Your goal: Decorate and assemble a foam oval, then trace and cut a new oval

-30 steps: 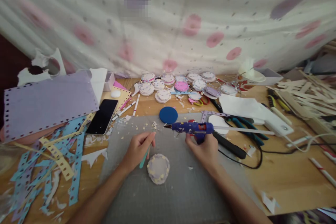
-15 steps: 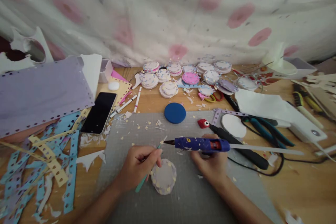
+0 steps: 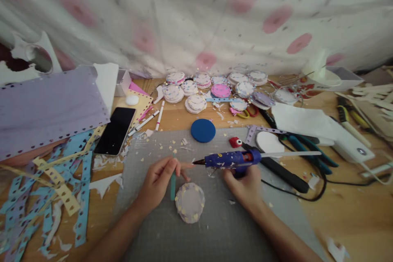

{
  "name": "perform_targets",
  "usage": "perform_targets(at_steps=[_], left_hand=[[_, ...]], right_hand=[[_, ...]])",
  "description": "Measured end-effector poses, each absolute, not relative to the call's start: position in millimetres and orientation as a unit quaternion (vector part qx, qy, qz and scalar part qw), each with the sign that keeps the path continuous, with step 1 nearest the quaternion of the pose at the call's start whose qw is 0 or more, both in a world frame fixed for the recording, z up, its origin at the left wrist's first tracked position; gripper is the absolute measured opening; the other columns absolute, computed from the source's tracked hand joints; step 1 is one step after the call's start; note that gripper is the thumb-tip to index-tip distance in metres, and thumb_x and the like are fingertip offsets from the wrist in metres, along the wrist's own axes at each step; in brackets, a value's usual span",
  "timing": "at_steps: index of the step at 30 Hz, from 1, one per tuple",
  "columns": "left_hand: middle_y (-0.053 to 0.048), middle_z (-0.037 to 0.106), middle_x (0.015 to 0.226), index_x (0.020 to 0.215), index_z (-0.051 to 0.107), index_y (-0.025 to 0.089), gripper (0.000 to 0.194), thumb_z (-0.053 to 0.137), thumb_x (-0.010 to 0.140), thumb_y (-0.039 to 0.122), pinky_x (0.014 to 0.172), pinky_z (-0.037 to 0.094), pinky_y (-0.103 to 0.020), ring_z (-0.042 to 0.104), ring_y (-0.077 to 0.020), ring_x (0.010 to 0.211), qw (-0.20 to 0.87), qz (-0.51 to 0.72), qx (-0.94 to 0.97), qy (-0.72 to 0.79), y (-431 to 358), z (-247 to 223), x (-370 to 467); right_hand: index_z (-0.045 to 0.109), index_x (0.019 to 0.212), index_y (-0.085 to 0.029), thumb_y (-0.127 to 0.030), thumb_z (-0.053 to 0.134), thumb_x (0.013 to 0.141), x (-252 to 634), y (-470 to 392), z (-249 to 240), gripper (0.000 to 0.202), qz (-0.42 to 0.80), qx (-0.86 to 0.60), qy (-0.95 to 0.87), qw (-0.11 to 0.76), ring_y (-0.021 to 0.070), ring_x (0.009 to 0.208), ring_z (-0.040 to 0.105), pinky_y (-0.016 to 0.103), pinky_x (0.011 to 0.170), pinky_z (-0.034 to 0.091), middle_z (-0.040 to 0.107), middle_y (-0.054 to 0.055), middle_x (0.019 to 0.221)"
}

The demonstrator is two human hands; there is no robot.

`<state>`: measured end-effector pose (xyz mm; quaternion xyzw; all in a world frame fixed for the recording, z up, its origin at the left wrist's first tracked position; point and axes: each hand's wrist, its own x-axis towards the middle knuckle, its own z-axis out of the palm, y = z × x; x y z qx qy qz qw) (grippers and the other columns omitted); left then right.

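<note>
My left hand [image 3: 161, 178] is closed on slim teal tweezers [image 3: 172, 186], which stand nearly upright with a tiny pale yellow piece at the top tip. One finger of that hand reaches out toward the glue gun's nozzle; whether they touch I cannot tell. My right hand [image 3: 245, 184] grips a blue hot glue gun [image 3: 224, 159] by its handle, nozzle pointing left, a long glue stick out of its back. Just below the left fingers lies a round pale lilac paper disc [image 3: 190, 202] with a scalloped edge and small yellow hearts around its rim.
A grey cutting mat [image 3: 153, 233] lies beneath, with a blue disc [image 3: 203, 130] and scattered paper bits. Several decorated discs [image 3: 195, 103] line the back. Left are a phone [image 3: 115, 131] and punched paper strips [image 3: 81, 196]; right, a black-handled tool [image 3: 285, 174] and pliers [image 3: 310, 153].
The tweezers have swung from slanted to nearly upright, and a left finger has stretched out toward the nozzle. The glue gun has shifted slightly left and up in my right hand.
</note>
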<state>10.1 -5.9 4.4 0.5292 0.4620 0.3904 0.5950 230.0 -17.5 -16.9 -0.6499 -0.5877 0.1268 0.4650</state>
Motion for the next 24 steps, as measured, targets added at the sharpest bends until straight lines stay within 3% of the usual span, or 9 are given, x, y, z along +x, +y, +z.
perform_targets(at_steps=[3, 5, 7, 12, 17, 24], left_hand=[[-0.012, 0.069, 0.108, 0.064, 0.054, 0.017, 0.045, 0.041, 0.093, 0.048, 0.086, 0.047, -0.035, 0.066, -0.0203, 0.082, 0.59, 0.39, 0.555, 0.438, -5.6, 3.5, 9.5], [-0.014, 0.064, 0.12, 0.062, 0.055, 0.017, 0.047, 0.041, 0.093, 0.049, 0.089, 0.045, -0.038, 0.064, -0.0223, 0.087, 0.589, 0.395, 0.564, 0.423, -5.2, 2.3, 9.4], [-0.014, 0.065, 0.116, 0.061, 0.056, 0.017, 0.047, 0.042, 0.092, 0.05, 0.09, 0.045, -0.039, 0.063, -0.023, 0.087, 0.59, 0.401, 0.566, 0.413, -5.0, 0.4, 9.1], [-0.009, 0.064, 0.08, 0.063, 0.056, 0.018, 0.045, 0.042, 0.093, 0.049, 0.091, 0.043, -0.038, 0.059, -0.0228, 0.087, 0.587, 0.403, 0.571, 0.408, -5.7, -3.8, 7.8], [-0.007, 0.062, 0.08, 0.063, 0.055, 0.018, 0.043, 0.042, 0.094, 0.045, 0.081, 0.043, -0.031, 0.056, -0.0199, 0.081, 0.573, 0.399, 0.578, 0.422, -4.4, -4.6, 5.9], [-0.006, 0.061, 0.076, 0.064, 0.056, 0.019, 0.041, 0.042, 0.095, 0.042, 0.082, 0.042, -0.031, 0.056, -0.0219, 0.091, 0.57, 0.42, 0.566, 0.423, -3.9, -6.4, 8.0]], right_hand=[[0.043, 0.051, -0.022, -0.025, 0.054, 0.065, 229.0, -17.7, -16.9, 0.018, 0.145, -0.648, -0.584, 0.467, 0.0083, 0.035, 0.039, 0.019, 0.036, 0.033, 0.046, -0.006, 0.038], [0.041, 0.052, -0.022, -0.024, 0.053, 0.064, 228.3, -17.5, -16.5, 0.017, 0.155, -0.65, -0.583, 0.462, 0.0079, 0.035, 0.037, 0.019, 0.036, 0.032, 0.044, -0.007, 0.038], [0.041, 0.052, -0.022, -0.024, 0.053, 0.063, 227.9, -17.2, -16.7, 0.016, 0.161, -0.648, -0.584, 0.461, 0.0077, 0.035, 0.037, 0.019, 0.036, 0.031, 0.043, -0.008, 0.039], [0.04, 0.053, -0.023, -0.023, 0.053, 0.063, 228.4, -17.2, -21.2, 0.016, 0.163, -0.649, -0.581, 0.464, 0.0075, 0.036, 0.036, 0.019, 0.037, 0.032, 0.042, -0.008, 0.04], [0.039, 0.053, -0.023, -0.024, 0.053, 0.064, 229.3, -17.5, -22.3, 0.018, 0.145, -0.657, -0.582, 0.457, 0.0077, 0.037, 0.036, 0.019, 0.038, 0.032, 0.041, -0.008, 0.042], [0.037, 0.052, -0.023, -0.027, 0.052, 0.066, 227.9, -17.4, -17.1, 0.021, 0.127, -0.655, -0.602, 0.439, 0.0088, 0.038, 0.037, 0.02, 0.038, 0.03, 0.04, -0.007, 0.042]])
